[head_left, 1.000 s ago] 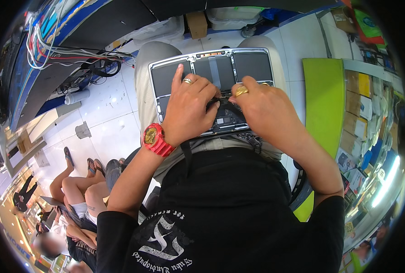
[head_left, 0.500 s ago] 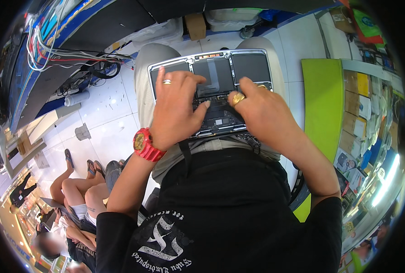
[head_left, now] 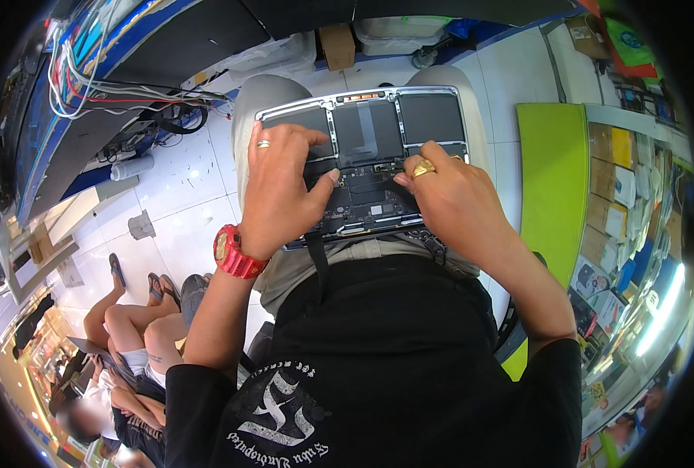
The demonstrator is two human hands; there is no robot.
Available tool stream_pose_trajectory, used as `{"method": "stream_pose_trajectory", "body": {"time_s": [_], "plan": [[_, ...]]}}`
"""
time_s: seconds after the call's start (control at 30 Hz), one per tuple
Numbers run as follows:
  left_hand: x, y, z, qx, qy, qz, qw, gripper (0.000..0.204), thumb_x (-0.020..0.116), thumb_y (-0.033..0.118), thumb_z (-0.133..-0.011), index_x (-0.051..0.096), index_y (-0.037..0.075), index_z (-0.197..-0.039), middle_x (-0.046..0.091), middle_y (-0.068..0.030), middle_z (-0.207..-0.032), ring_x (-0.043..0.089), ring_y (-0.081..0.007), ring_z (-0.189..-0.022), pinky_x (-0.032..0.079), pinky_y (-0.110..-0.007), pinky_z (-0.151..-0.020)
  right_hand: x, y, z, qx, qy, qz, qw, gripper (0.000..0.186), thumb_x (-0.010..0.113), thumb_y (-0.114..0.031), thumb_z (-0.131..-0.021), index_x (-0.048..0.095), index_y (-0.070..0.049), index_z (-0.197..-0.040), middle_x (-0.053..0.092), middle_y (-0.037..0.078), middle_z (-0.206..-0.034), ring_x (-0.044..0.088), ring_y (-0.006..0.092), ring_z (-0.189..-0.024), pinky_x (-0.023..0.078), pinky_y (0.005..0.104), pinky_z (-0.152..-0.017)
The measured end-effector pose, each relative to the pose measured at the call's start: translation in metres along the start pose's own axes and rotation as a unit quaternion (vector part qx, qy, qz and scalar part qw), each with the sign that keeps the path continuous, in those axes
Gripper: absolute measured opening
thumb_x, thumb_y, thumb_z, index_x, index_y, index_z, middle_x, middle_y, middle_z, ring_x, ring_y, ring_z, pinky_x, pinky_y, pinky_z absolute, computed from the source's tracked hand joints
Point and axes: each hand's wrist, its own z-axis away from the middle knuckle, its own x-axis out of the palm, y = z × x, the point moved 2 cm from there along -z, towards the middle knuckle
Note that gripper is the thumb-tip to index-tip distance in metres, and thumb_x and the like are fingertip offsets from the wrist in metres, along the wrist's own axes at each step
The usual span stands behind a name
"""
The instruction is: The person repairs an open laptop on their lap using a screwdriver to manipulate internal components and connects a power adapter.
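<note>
An opened laptop base (head_left: 369,136) rests across my lap with its insides showing. Black battery cells (head_left: 433,117) fill the far part, and a dark circuit board (head_left: 362,193) lies nearer my body. My left hand (head_left: 280,187) reaches over the left side of the base, thumb and fingers apart, with the thumb tip by the board's edge. Over the board's right part, my right hand (head_left: 460,195) has its thumb and fingers bent together in a pinch. Whatever sits between those fingertips, if anything, is hidden from view.
Cables (head_left: 140,95) hang from the counter on the left. A cardboard box (head_left: 336,47) and clear plastic tubs (head_left: 401,35) stand ahead. On the right are a green panel (head_left: 550,179) and shelves of boxes (head_left: 603,187). People sit at the lower left (head_left: 132,327).
My left hand has shifted left and slightly toward me, uncovering more of the board and battery. My right hand stays near the same spot, its fingers slightly more curled.
</note>
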Motion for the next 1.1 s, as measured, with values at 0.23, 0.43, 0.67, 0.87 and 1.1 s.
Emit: {"method": "stream_pose_trajectory", "body": {"time_s": [0.23, 0.43, 0.67, 0.87, 1.1], "plan": [[0.002, 0.012, 0.002, 0.032, -0.019, -0.001, 0.999, 0.028, 0.083, 0.015, -0.088, 0.074, 0.006, -0.112, 0.065, -0.0107, -0.114, 0.062, -0.0344, -0.119, 0.024, -0.061, -0.13, -0.006, 0.006, 0.015, 0.045, 0.054, -0.06, 0.996, 0.015, 0.075, -0.016, -0.103, 0.071, -0.002, -0.102, 0.065, 0.014, -0.096, 0.074, 0.0347, -0.081, 0.059, 0.0459, -0.07], [0.02, 0.045, 0.01, 0.084, -0.021, 0.026, 0.996, 0.026, 0.087, 0.021, -0.089, 0.076, 0.006, -0.107, 0.07, -0.0091, -0.104, 0.066, -0.0309, -0.104, 0.043, -0.051, -0.109, -0.011, 0.007, 0.03, 0.104, 0.095, -0.187, 0.972, 0.013, 0.077, -0.012, -0.102, 0.073, 0.0, -0.102, 0.069, 0.014, -0.096, 0.072, 0.0377, -0.08, 0.056, 0.0456, -0.071], [0.034, 0.052, 0.009, 0.104, -0.024, 0.057, 0.993, 0.012, 0.085, 0.013, -0.092, 0.076, 0.006, -0.097, 0.072, -0.0064, -0.091, 0.065, -0.0297, -0.087, 0.047, -0.042, -0.089, -0.011, 0.004, 0.042, 0.139, 0.098, -0.258, 0.951, 0.013, 0.076, -0.011, -0.103, 0.073, 0.001, -0.101, 0.07, 0.014, -0.095, 0.07, 0.0366, -0.08, 0.055, 0.0433, -0.073], [0.032, 0.045, 0.011, 0.086, -0.006, 0.051, 0.995, 0.007, 0.083, 0.008, -0.092, 0.079, 0.006, -0.097, 0.072, -0.0066, -0.09, 0.065, -0.0295, -0.085, 0.047, -0.042, -0.088, -0.007, 0.019, 0.045, 0.122, 0.148, -0.169, 0.967, 0.011, 0.077, -0.01, -0.102, 0.072, -0.001, -0.101, 0.067, 0.014, -0.095, 0.071, 0.0368, -0.08, 0.055, 0.0446, -0.07], [0.001, 0.05, -0.007, 0.062, 0.079, 0.027, 0.995, 0.008, 0.084, 0.004, -0.091, 0.081, 0.004, -0.098, 0.073, -0.008, -0.089, 0.066, -0.0285, -0.083, 0.049, -0.04, -0.081, 0.014, 0.032, 0.035, 0.086, 0.154, -0.087, 0.981, 0.014, 0.075, -0.014, -0.103, 0.069, -0.003, -0.099, 0.061, 0.013, -0.094, 0.069, 0.0368, -0.077, 0.056, 0.047, -0.068]]}}
